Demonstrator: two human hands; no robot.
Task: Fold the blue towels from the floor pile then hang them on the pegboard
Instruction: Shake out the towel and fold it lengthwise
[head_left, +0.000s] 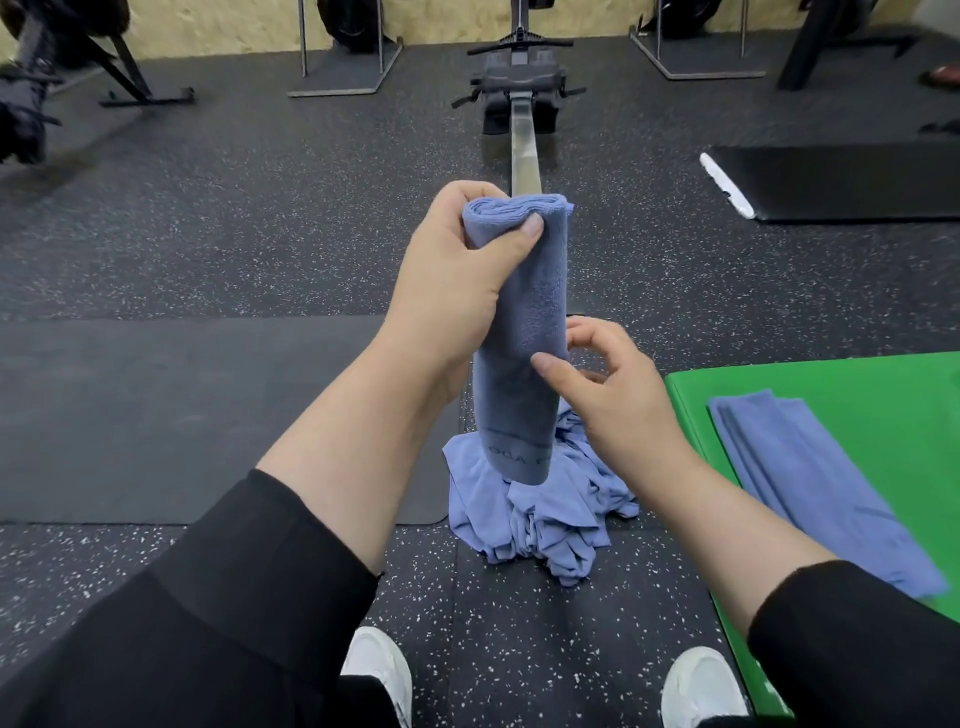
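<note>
A folded blue towel (524, 332) hangs upright in front of me, a long narrow strip with its folded end on top. My left hand (457, 280) grips that top end, thumb across the fold. My right hand (608, 379) pinches the towel's right edge lower down, thumb in front and fingers behind. Below it, a crumpled pile of blue towels (540, 509) lies on the speckled floor. Another folded blue towel (810, 483) lies flat on a green mat (883, 384) at the right. No pegboard is in view.
A rowing machine rail (523, 140) runs away from me past the towel. A dark mat (182, 415) lies at the left, a black platform (852, 182) at far right. Stands and exercise gear line the back wall. My white shoes (379, 670) show at the bottom.
</note>
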